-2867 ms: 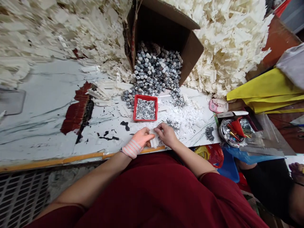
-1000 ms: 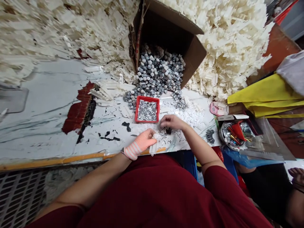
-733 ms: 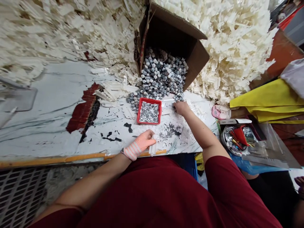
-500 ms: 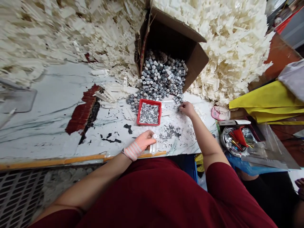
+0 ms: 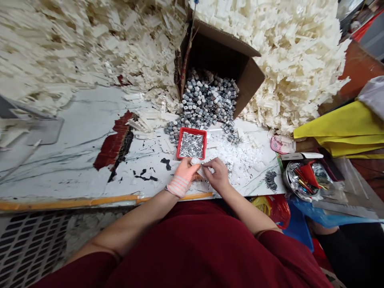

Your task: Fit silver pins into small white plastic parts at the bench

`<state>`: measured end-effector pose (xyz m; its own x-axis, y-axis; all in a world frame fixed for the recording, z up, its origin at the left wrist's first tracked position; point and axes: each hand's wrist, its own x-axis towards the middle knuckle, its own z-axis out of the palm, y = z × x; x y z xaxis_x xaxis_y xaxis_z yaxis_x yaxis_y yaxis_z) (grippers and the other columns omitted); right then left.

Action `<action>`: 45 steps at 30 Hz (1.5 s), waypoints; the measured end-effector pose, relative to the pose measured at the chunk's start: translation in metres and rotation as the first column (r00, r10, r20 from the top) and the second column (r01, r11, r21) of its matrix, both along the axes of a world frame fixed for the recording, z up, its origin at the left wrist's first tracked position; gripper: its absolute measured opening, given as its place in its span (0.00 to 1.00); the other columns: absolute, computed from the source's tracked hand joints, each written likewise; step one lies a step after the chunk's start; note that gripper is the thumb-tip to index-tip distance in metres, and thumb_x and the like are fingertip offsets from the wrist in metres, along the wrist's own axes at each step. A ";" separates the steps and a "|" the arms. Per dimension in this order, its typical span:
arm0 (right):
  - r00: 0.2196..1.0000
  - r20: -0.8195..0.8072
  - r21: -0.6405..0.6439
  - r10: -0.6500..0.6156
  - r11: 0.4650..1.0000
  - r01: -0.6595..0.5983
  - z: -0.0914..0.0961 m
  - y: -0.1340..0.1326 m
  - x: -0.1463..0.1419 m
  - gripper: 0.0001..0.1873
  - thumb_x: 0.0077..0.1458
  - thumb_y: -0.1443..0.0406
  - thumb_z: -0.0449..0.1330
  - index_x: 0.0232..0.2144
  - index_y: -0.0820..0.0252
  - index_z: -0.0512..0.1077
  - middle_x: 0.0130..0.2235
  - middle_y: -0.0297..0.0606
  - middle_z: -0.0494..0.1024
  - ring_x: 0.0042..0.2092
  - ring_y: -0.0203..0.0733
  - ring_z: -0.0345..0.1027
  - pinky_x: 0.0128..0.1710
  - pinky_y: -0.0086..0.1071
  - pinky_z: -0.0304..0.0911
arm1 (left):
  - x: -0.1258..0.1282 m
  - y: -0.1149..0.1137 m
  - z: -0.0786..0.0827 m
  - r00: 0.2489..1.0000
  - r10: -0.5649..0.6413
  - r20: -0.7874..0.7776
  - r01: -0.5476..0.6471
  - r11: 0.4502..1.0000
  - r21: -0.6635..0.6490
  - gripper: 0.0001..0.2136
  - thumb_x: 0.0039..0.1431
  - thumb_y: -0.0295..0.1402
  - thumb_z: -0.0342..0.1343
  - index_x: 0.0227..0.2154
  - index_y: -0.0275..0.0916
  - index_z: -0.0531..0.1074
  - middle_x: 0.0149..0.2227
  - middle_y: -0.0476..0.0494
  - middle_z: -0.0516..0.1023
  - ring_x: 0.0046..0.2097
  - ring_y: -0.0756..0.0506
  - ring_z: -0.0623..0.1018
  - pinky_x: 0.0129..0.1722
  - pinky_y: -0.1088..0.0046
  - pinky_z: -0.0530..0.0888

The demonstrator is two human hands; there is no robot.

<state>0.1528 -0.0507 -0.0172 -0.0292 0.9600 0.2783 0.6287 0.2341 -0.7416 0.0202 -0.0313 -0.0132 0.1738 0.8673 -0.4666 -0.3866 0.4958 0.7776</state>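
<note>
My left hand (image 5: 183, 175), in a pink striped glove, is closed on a small white plastic part (image 5: 196, 163) near the table's front edge. My right hand (image 5: 219, 174) is bare and meets it from the right, its fingers pinched against the same part; what they pinch is too small to name. Just beyond the hands stands a red tray (image 5: 191, 144) full of small metal pins. Loose pins lie scattered on the table around my right hand.
An open cardboard box (image 5: 222, 60) on its side spills grey metal cylinders (image 5: 207, 102) behind the tray. Large heaps of white plastic parts (image 5: 294, 64) fill the back. The worn white table (image 5: 75, 156) stretches left. A round tin (image 5: 300, 174) and yellow fabric (image 5: 345, 128) sit at right.
My right hand reached out to the grey cylinders beside the tray, then came back to my left hand. The left hand stayed on the white part. The view shifted slightly.
</note>
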 end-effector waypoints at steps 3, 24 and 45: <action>0.998 -0.053 -0.095 -0.027 0.995 0.022 -0.008 0.000 0.006 0.08 0.54 0.61 0.58 0.31 0.58 0.75 0.30 0.38 0.75 0.33 0.39 0.70 0.36 0.33 0.66 | -0.007 -0.002 0.001 0.998 -0.064 -0.005 0.064 0.998 0.000 0.17 0.43 0.34 0.63 0.34 0.38 0.63 0.28 0.52 0.71 0.25 0.50 0.73 0.21 0.75 0.73; 0.674 0.607 -0.419 -0.420 0.552 0.721 0.015 0.180 0.179 0.15 0.40 0.60 0.69 0.29 0.66 0.73 0.38 0.52 0.78 0.45 0.52 0.71 0.44 0.39 0.63 | -0.026 -0.007 -0.017 0.951 -0.302 0.068 0.307 0.948 -0.089 0.14 0.46 0.36 0.62 0.35 0.40 0.65 0.32 0.49 0.69 0.28 0.50 0.72 0.20 0.78 0.68; 0.749 -0.615 -0.671 -0.246 0.663 -0.333 0.000 -0.012 0.025 0.21 0.38 0.53 0.69 0.27 0.61 0.69 0.22 0.32 0.76 0.24 0.37 0.73 0.23 0.27 0.68 | -0.023 -0.005 -0.022 0.930 -0.256 -0.263 0.296 0.947 0.125 0.13 0.50 0.35 0.57 0.37 0.38 0.63 0.24 0.52 0.72 0.23 0.49 0.73 0.20 0.76 0.69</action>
